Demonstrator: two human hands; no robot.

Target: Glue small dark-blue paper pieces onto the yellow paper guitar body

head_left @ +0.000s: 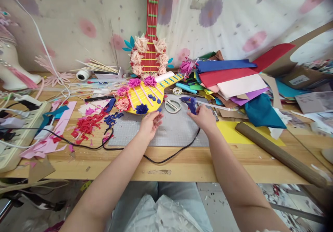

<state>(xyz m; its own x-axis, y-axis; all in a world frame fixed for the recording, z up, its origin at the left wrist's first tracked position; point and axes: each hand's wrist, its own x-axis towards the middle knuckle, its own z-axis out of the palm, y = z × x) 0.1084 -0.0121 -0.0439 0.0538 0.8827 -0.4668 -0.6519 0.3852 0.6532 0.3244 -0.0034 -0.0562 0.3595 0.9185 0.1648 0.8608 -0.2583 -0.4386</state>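
Note:
My right hand (205,118) is wrapped round the handle of a blue hot glue gun (191,102), its nozzle pointing left and a long glue stick out of its back. My left hand (150,125) has its fingertips closed on a small blue paper petal (159,110) at the lower edge of a yellow paper guitar (135,98). Pink, coral and dark blue paper flowers and a few blue petals sit on that guitar. White-handled scissors (172,105) lie between my hands on a grey cutting mat (171,134).
A red paper guitar (148,56) with pale flowers stands against the curtain. Red paper scraps (90,122) and a power strip (24,138) are at left. Folded coloured paper (229,75) and a brown roll (278,152) lie right. The gun's black cord (166,162) loops along the front.

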